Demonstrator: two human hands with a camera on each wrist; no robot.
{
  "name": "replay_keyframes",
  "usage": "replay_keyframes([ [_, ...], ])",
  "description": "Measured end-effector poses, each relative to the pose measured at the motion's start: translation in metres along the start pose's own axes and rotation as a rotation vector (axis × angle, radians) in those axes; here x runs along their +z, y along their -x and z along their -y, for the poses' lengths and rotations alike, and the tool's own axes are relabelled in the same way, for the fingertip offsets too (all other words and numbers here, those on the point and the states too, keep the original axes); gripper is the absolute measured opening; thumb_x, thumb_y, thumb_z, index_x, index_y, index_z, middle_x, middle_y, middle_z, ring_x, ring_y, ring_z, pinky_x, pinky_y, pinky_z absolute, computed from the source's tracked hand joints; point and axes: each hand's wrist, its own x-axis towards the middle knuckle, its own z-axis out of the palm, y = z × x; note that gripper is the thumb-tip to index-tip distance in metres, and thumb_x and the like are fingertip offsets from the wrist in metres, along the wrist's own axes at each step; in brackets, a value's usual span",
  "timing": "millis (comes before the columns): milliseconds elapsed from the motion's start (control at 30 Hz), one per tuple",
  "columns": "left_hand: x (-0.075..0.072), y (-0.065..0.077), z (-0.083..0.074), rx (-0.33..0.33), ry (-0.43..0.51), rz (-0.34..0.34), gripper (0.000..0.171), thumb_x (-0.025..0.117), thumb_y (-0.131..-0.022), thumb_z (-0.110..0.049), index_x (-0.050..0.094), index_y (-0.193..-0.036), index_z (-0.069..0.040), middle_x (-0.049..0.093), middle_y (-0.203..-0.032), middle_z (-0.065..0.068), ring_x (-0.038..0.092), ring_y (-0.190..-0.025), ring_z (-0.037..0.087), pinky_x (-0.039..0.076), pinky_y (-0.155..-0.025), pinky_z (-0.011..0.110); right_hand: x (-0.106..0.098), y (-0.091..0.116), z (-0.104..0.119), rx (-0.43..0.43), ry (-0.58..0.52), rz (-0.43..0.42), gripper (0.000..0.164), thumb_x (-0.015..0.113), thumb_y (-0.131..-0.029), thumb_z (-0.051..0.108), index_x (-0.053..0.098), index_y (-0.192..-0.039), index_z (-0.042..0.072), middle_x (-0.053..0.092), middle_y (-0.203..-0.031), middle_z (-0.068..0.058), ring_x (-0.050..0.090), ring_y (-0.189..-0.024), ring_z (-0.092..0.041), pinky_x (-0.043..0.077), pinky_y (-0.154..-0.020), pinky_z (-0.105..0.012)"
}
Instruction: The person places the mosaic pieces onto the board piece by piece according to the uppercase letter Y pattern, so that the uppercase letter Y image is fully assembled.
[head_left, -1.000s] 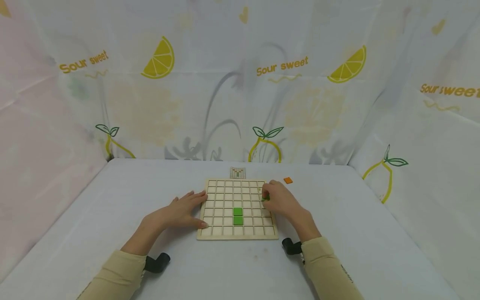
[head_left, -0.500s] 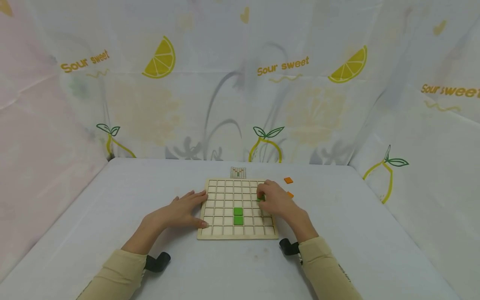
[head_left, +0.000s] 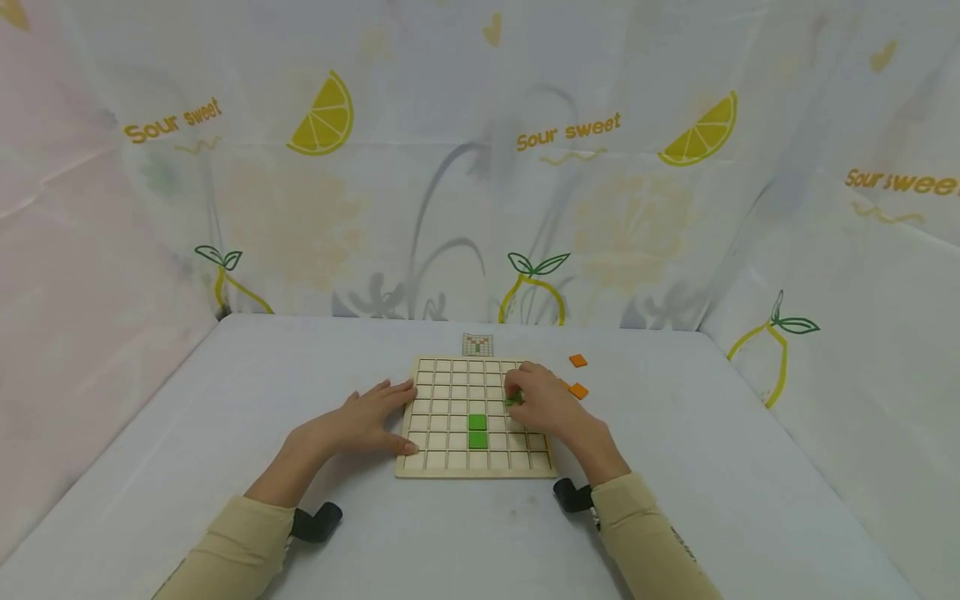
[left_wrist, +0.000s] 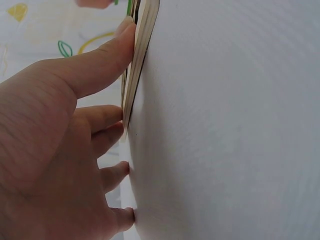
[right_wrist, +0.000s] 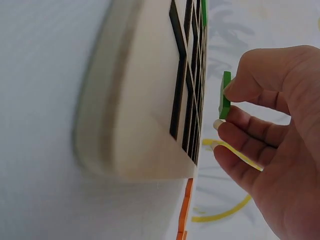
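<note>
Right hand (head_left: 549, 402) moves inward from the right edge of the pale wooden grid board (head_left: 476, 473), pinching a thin green tile (right_wrist: 224, 102); placing appears underway, cell alignment next.

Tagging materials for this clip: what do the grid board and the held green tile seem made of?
Grid board: probably wood or plywood, matte; pale tan surface, layered-looking edge. Held green tile: perhaps painted wood or plastic, smooth, evenly coloured; no visible grain settles it.

The tiles (head_left: 477, 422) are green or orange, the board (head_left: 476, 473) pale and square-gridded, the backdrop (head_left: 375, 208) lemon-printed.
</note>
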Motion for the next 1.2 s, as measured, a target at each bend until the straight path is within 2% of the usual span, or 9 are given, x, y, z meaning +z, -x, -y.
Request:
replay_keyframes([
  [233,0.001,-0.002,-0.001,-0.008,0.001,0.004,0.095,0.076,-0.080,-0.053,0.035,-0.155,-0.010,0.028,-0.165,0.009,0.016,-0.153,0.043,0.013,-0.112,0.077,-0.001,-0.001,0.004,-0.024,-0.003,-0.005,0.017,0.058,-0.081,0.001,0.063,-0.086,0.016,0.052,-0.085,0.003,0.045,-0.078,-0.015,0.041,-0.071,-0.030],
  [633,0.002,-0.003,-0.002,-0.003,-0.010,-0.001,0.095,0.076,-0.080,-0.052,0.035,-0.154,-0.009,0.028,-0.164,0.011,0.018,-0.152,0.044,0.013,-0.111,0.078,0.000,-0.004,0.013,-0.041,0.002,0.039,0.012,0.060,-0.087,0.003,0.062,-0.091,0.014,0.052,-0.089,0.001,0.045,-0.079,-0.015,0.041,-0.070,-0.029],
  [1200,-0.001,-0.001,-0.001,0.006,0.003,0.002,0.095,0.075,-0.081,-0.054,0.034,-0.155,-0.008,0.028,-0.164,0.012,0.015,-0.152,0.046,0.011,-0.112,0.078,0.005,-0.009,0.020,-0.033,-0.011,0.065,0.016,0.059,-0.087,0.002,0.064,-0.095,0.015,0.053,-0.092,0.001,0.046,-0.079,-0.016,0.042,-0.071,-0.029],
])
